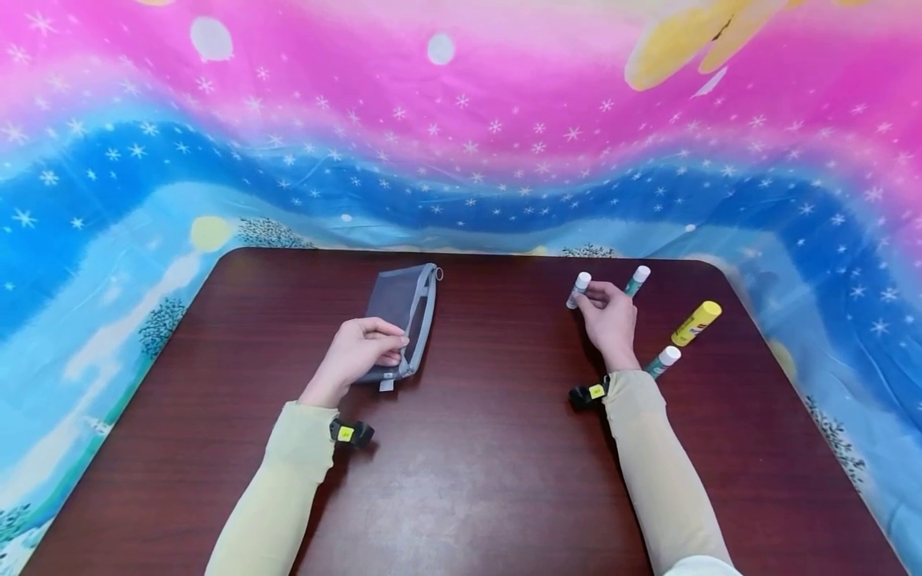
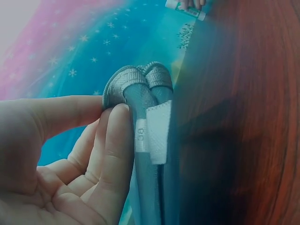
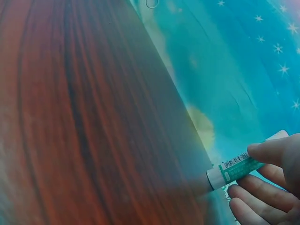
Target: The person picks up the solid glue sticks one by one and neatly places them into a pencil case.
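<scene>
A grey mesh zipper pouch lies on the left half of the table, its opening facing right. My left hand pinches the pouch's upper edge near its front end between thumb and fingers. In the left wrist view, the pouch's gathered rim and a white tag show beside the fingertips. Over at the right, my right hand grips a green-and-white glue stick with a white cap. The right wrist view shows the glue stick's barcode label under the thumb, one end close to the tabletop.
Behind the right hand stands another white-capped glue stick. A similar glue stick is partly hidden by the right wrist, with a yellow glue stick beyond it. The dark red wooden table meets a patterned cloth behind.
</scene>
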Demonstrator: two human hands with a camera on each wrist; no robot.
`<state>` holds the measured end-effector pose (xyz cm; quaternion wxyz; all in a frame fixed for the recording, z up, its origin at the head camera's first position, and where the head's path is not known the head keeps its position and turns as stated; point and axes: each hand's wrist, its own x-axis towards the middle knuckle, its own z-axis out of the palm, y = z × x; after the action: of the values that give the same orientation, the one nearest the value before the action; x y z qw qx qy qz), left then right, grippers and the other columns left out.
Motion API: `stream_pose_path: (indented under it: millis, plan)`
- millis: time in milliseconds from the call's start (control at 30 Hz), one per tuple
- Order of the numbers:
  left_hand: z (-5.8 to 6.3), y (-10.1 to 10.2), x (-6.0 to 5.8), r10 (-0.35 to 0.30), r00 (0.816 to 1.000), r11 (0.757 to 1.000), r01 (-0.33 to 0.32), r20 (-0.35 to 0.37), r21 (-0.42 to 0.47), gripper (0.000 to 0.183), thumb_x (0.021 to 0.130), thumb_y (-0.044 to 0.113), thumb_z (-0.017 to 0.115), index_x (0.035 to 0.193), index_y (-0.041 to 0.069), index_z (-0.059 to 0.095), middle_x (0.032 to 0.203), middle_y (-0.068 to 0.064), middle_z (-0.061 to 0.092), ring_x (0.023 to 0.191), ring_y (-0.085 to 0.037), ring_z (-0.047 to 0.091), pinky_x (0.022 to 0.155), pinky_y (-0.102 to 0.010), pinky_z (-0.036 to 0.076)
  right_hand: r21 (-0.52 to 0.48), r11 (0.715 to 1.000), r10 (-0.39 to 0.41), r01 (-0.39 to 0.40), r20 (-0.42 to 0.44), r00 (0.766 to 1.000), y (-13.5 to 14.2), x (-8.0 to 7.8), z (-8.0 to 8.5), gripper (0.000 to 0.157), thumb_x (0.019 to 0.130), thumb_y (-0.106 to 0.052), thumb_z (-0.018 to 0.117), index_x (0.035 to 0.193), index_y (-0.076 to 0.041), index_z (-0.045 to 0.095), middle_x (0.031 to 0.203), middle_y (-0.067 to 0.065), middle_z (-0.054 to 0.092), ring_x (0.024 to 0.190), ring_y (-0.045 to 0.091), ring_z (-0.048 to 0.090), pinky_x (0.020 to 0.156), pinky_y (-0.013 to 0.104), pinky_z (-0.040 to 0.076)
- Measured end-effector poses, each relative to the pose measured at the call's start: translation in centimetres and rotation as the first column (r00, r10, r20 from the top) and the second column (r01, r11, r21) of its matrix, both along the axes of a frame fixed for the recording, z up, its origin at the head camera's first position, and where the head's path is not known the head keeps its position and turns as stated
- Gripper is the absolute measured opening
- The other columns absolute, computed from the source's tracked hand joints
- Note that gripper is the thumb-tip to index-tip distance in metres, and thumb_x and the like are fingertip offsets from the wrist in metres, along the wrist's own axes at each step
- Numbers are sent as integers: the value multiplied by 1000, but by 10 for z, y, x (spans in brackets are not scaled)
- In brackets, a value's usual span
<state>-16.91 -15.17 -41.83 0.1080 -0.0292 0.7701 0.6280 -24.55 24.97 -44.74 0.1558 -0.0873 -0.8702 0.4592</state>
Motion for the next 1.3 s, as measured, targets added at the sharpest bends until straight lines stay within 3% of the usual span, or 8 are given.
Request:
stream_pose_path:
  millis: [367,633,1300]
  plan:
    - [-4,2,0,-31,999,999,32,-19,19,24,93,10,75,109,-7,71,99,-21,74,72,-19,72,73,-33,62,-18,1000,18,-19,-47,999,-5,4,11,33,96,-27,73,120,-4,71,113,12,73,102,25,70,88,36,56]
    - [0,4,2,-33,999,999,34,-32,13,19,92,9,74,107,-4,72,100,-21,74,74,-21,72,72,-33,62,-67,997,37,-44,-91,995,-9,9,24,34,95,-28,75,120,-4,72,111,10,73,97,20,70,85,26,55]
    - [2,7,4,-37,997,999,39,-71,19,18,93,8,72,105,-5,71,96,-19,74,72,-22,71,72,-32,62,-140,985,81,-103,-158,984,-24,23,50,35,94,-29,76,121,-7,73,114,9,72,97,15,68,85,24,55]
